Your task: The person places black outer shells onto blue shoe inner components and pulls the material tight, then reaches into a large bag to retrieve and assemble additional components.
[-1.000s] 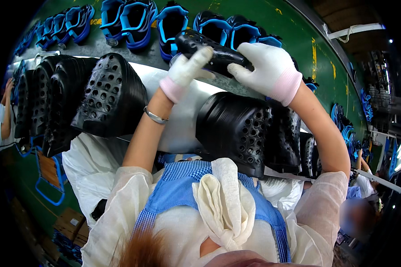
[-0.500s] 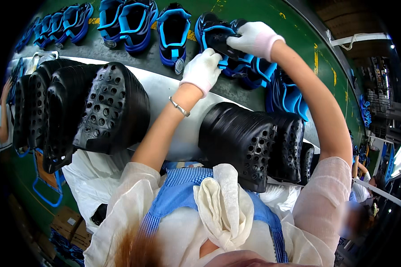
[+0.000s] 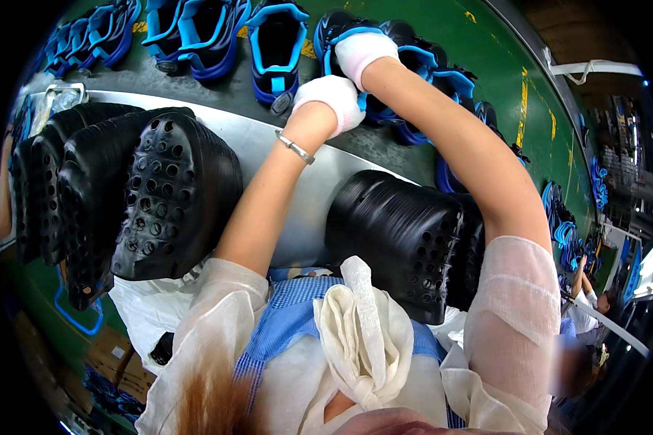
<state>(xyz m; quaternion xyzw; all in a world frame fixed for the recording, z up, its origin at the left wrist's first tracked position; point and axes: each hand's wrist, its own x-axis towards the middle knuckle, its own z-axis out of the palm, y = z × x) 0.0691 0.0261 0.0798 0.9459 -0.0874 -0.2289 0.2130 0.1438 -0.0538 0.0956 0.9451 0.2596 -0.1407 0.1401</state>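
At the far side of the table, both my hands in white gloves work at a black and blue sneaker [image 3: 334, 27]. My left hand [image 3: 329, 100] is closed at the sneaker's heel end. My right hand [image 3: 364, 56] reaches over the shoe opening, its fingers hidden inside or behind the collar; no insole shows there. Close to my forearms stand stacks of black perforated insoles, a large left stack [image 3: 156, 192] and a right stack [image 3: 392, 235].
A row of similar sneakers [image 3: 277, 47] runs along the dark surface beyond the pale tabletop [image 3: 297, 210]. More insole stacks [image 3: 87, 185] stand at the left. White plastic bags [image 3: 149, 312] hang near my waist. Another person [image 3: 584, 304] is at the far right.
My right hand has moved left and down into the sneaker opening, and the black insole it held has gone from sight. My left hand stays at the heel.
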